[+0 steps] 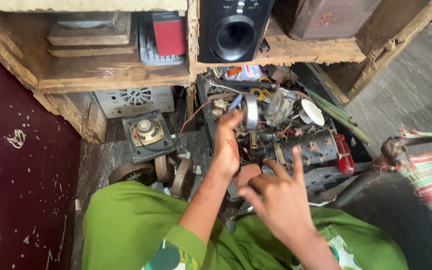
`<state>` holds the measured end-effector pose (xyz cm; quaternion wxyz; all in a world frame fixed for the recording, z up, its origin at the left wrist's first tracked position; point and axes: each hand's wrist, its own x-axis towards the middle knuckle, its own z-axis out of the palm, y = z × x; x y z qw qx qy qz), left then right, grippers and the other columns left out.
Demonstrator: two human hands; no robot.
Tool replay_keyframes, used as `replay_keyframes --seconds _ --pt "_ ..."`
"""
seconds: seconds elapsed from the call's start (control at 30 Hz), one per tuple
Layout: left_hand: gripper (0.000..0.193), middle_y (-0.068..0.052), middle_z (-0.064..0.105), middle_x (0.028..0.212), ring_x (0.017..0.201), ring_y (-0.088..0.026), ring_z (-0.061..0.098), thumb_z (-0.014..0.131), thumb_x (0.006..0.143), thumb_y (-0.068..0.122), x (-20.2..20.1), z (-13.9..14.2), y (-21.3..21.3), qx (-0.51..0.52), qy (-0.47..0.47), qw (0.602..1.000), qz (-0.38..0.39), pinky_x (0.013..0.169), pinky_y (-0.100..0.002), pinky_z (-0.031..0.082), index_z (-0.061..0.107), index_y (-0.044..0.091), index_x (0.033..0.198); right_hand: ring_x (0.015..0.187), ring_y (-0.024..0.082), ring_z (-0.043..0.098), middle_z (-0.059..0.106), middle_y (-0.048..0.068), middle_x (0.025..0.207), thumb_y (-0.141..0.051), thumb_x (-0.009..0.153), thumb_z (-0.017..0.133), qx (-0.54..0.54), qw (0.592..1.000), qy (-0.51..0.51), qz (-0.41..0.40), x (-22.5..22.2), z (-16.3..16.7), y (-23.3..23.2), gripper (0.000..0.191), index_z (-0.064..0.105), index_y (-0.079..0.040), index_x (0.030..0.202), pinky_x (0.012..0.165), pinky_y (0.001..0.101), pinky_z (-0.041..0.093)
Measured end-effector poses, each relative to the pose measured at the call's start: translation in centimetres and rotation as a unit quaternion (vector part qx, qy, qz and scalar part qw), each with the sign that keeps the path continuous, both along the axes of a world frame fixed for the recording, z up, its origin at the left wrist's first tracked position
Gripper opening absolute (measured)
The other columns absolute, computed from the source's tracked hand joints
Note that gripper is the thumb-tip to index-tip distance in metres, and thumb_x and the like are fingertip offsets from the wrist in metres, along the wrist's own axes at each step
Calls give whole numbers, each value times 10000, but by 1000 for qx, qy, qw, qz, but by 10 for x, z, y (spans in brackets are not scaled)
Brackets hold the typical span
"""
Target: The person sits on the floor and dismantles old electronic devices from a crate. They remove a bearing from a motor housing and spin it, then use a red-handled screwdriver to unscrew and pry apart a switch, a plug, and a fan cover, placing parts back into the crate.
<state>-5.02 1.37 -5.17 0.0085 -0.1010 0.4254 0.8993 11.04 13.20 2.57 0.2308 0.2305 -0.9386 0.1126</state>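
Hands over open tray of electronic salvage.
Left hand (227, 142) pinches grey metal disc (250, 111) above tray's (361, 159) left part; right hand (276, 197), fingers spread, hovers at its near edge. Loose speaker (147, 132) lies left of tray.

disc (250, 111): round, silvery metal, edge-on, upright | pinched at left fingertips | above open tray (356, 155) of wires, parts, below wooden shelf
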Motion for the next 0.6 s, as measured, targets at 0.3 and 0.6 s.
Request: replay_keyframes --seconds 0.3,0.6 --pt "348 5 656 1152 1147 -161 540 677 912 372 17 11 -1 -11 44 999 -12 1004 -374 344 652 120 1151 1430 353 465 592 242 1449 -329 1110 481 -51 995 82 35 -92 70 -16 506 566 61 1422 1228 554 150" --pt "326 -17 695 1179 1138 -148 565 707 872 340 3 4 -5 5 24 1000 1 992 -372 331 653 146 1129 1203 372 588 710 169 1084 -170 945 594 -170 985 -11 -15 9 -33 -23 191 757 -80 906 1225 552 309"
